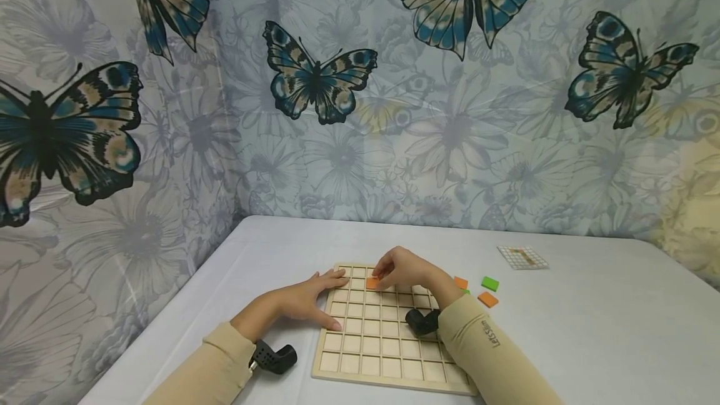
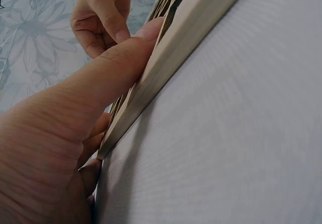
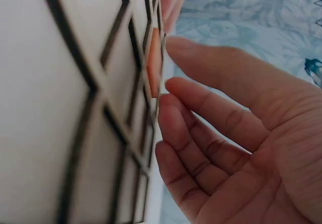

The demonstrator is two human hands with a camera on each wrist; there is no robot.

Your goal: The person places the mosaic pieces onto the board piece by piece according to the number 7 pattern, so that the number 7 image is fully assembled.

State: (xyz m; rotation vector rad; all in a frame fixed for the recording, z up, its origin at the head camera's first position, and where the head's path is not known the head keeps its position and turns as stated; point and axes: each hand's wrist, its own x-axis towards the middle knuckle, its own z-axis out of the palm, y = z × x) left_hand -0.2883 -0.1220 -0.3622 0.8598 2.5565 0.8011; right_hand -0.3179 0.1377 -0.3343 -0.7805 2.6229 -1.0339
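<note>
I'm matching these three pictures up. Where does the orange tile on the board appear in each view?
Head: orange tile lower middle, beside the right hand.
Left wrist: not in view.
Right wrist: upper middle, left of the right hand.
Landmark in all three: the wooden board.

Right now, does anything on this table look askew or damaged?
Nothing looks damaged. Only the loose orange tiles and green tiles look askew, scattered at uneven angles right of the wooden grid board.
</note>
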